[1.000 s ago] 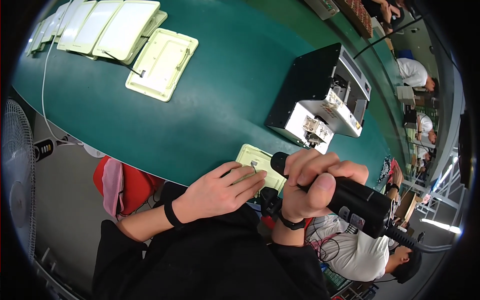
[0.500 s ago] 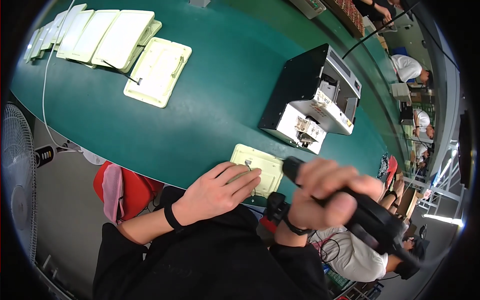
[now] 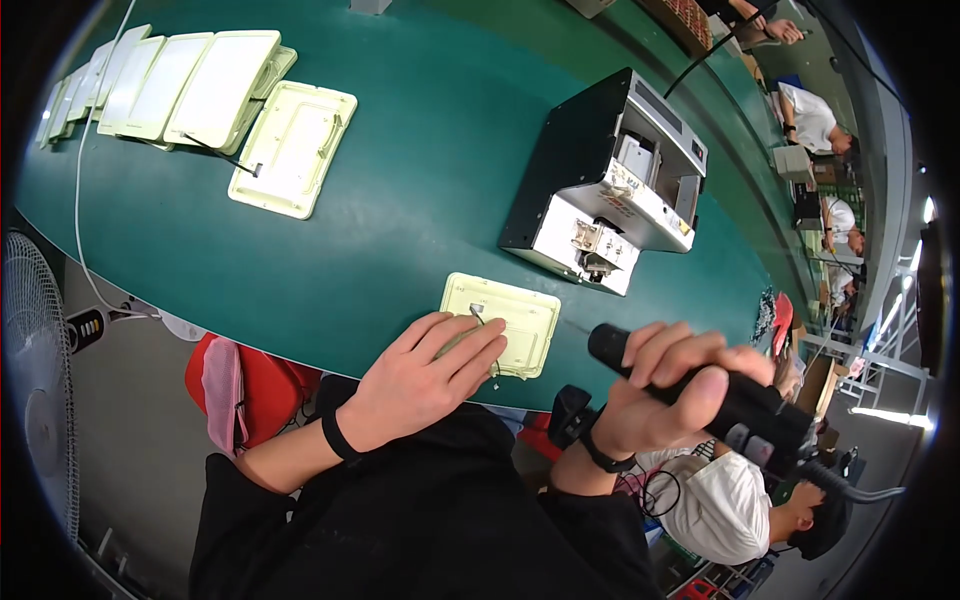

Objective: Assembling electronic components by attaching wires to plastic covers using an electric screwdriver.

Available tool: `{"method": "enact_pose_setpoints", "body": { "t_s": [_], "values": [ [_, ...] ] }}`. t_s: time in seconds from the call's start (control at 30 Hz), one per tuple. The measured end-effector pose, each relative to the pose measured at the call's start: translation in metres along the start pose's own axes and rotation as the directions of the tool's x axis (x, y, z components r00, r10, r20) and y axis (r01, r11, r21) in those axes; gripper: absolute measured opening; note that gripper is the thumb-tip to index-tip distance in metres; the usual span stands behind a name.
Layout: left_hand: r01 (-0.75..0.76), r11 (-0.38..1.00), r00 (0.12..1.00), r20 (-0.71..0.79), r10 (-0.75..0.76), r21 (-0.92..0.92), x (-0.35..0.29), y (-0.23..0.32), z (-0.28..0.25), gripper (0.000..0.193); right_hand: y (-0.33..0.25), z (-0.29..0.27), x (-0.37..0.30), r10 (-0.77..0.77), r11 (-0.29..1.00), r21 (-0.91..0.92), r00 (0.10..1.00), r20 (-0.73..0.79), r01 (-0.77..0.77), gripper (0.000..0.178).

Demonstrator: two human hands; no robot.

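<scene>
My right hand (image 3: 680,385) is wrapped around a black electric screwdriver (image 3: 765,420), a cord trailing from its rear end. The tool is raised off the table, its front end toward the pale yellow-green panel (image 3: 535,335). That rectangular shallow panel lies near the table's front edge. Across its left part rests my left hand (image 3: 425,375), fingers stretched out flat. A short dark wire (image 3: 476,314) shows beside the fingertips, and another wire end hangs at the panel's near edge. The left palm hides the panel's near left corner.
A black and white machine (image 3: 590,190) stands beyond the panel. At the back left, an open panel (image 3: 295,150) lies beside a row of overlapping panels (image 3: 215,90). A red stool (image 3: 265,390) and a fan (image 3: 40,370) stand left of the table. A co-worker (image 3: 720,505) sits to the right.
My right hand has drawn the screwdriver back from the panel, lowering it slightly. The left hand stays on the panel. The whole view has shifted a little.
</scene>
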State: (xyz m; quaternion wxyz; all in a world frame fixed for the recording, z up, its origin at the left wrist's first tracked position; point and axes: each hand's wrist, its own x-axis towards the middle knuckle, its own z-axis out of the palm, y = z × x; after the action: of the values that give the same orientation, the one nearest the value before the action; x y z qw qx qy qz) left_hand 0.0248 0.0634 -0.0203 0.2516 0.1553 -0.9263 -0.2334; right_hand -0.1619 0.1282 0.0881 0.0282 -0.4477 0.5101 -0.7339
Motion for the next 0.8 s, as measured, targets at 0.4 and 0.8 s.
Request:
{"method": "enact_pose_setpoints", "body": {
  "t_s": [0.4,0.8],
  "values": [
    [0.002,1.000,0.998,0.060,-0.004,0.029,-0.003,0.000,0.003,0.050,0.001,-0.020,-0.032,0.085,0.993,-0.080,0.996,-0.016,-0.086,0.025],
    [0.020,1.000,0.998,0.053,-0.021,0.011,0.000,0.002,0.002,0.049,0.010,-0.023,-0.040,0.112,0.993,-0.030,0.993,-0.039,-0.114,0.023]
  ]
}}
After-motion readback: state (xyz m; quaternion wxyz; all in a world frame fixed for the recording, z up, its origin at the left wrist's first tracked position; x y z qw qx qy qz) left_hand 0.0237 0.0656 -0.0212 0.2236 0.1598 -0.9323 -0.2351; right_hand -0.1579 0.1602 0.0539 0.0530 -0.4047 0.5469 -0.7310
